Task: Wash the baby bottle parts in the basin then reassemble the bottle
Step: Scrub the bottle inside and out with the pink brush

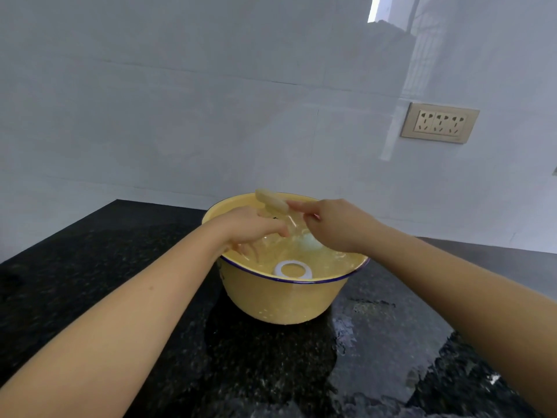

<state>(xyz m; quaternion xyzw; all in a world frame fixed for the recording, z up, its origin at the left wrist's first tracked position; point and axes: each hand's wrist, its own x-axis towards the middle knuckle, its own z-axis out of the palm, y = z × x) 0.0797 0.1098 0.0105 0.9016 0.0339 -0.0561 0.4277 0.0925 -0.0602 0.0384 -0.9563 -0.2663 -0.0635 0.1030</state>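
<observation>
Left hand [256,229] curls round the clear bottle [294,226] and right hand [331,226] pinches its end, above the water-filled basin [286,300] on the counter [90,242]; it looks light, stiff and wet-slippery, so grip the body; a white ring [292,270] floats nearby.

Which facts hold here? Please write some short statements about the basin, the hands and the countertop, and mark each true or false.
1. The white ring lies inside the yellow basin, near its front rim. True.
2. The basin's rim is red. False: it is dark blue.
3. The left hand and the right hand are both over the basin. True.
4. The black countertop is dry everywhere. False: wet patches shine at the front right.
</observation>
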